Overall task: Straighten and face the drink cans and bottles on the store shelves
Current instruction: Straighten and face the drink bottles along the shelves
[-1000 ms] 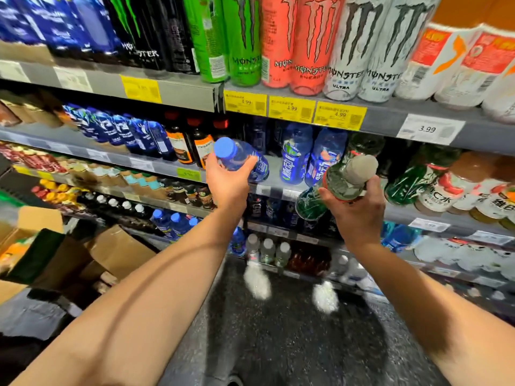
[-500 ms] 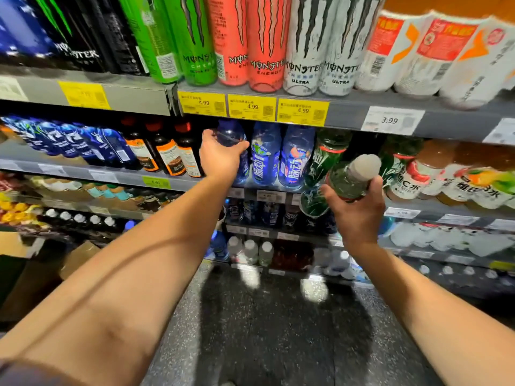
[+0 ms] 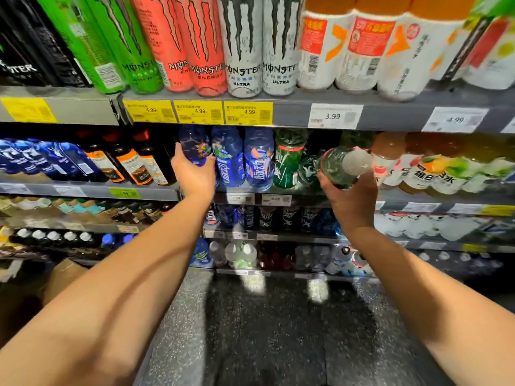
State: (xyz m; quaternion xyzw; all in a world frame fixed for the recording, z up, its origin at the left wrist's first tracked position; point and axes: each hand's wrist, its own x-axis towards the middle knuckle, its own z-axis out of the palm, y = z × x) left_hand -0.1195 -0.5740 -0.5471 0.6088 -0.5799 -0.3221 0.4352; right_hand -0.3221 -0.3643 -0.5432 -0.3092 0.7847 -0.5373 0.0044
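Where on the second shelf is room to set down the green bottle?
The dark gap between the upright green bottle and the orange-capped bottles looks free. Left of it the blue bottles stand packed.

I see a blue bottle (image 3: 195,144) standing upright on the second shelf (image 3: 92,190), just left of two matching blue bottles (image 3: 242,160). A green bottle (image 3: 338,165) is tilted, its pale cap toward me, off the shelf beside an upright green one (image 3: 287,160).
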